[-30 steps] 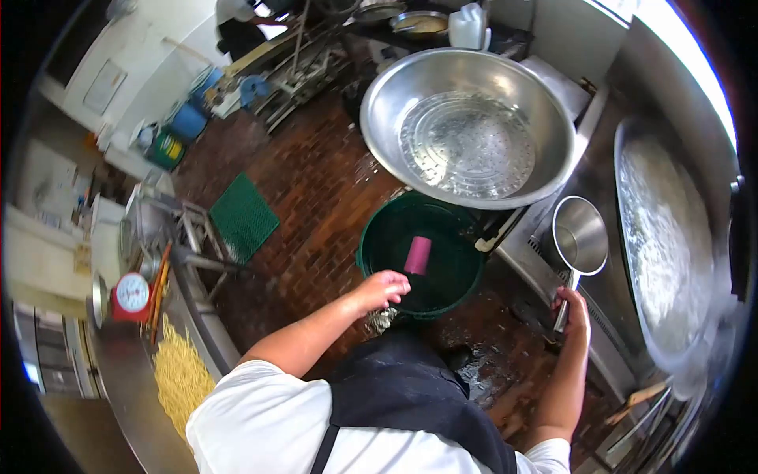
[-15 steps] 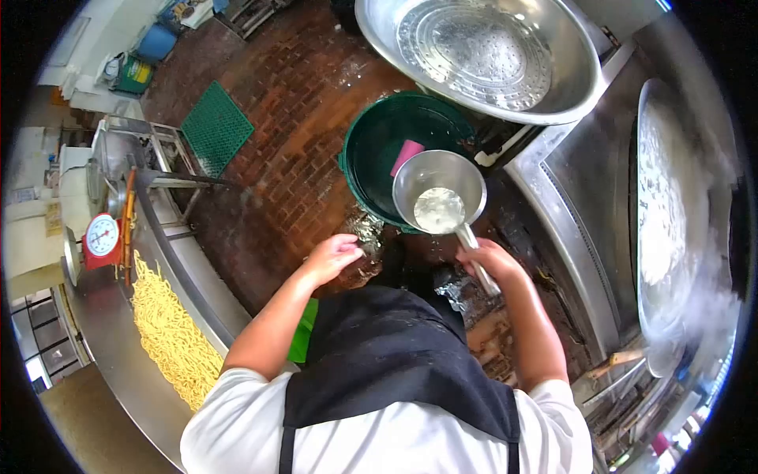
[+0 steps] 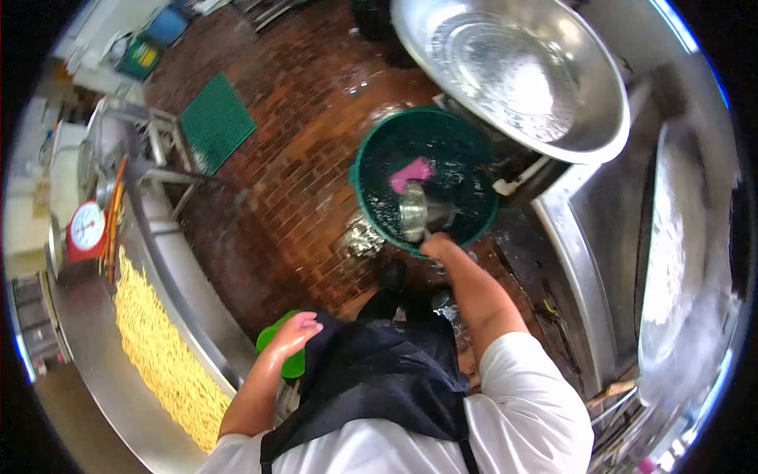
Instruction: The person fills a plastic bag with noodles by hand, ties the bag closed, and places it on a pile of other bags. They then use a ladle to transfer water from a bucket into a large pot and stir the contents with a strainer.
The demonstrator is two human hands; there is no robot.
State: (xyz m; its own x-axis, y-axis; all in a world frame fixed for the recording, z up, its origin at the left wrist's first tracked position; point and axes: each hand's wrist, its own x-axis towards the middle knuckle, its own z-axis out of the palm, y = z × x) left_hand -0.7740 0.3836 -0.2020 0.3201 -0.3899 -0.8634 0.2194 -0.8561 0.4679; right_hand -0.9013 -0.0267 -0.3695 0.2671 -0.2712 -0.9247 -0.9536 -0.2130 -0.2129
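My right hand (image 3: 438, 245) is closed around the handle of a metal dipper (image 3: 412, 212), at the near rim of a green tub (image 3: 357, 178). The dipper's bowl is tipped sideways down in the tub's dark water, partly under the surface. Beside the bowl floats a pink item (image 3: 412, 174), blurred in the moving water. My left hand (image 3: 297, 333) hangs by the black apron with its fingers loosely extended and nothing in them. A bright green plastic object (image 3: 294, 365) shows behind that hand, partly covered by it and the apron.
A large metal basin (image 3: 505, 79) stands just beyond the tub. At right, a big steaming pan (image 3: 667, 261) sits in the metal stove (image 3: 580, 261). Yellow noodles (image 3: 166, 355) lie on the left counter near a red scale (image 3: 87, 229). A green mat (image 3: 217, 125) rests on the wet brick floor.
My right hand has moved forward and left, lowering the dipper from above the tub's edge into the water. The pink item has shifted. My left hand has drawn back toward the apron.
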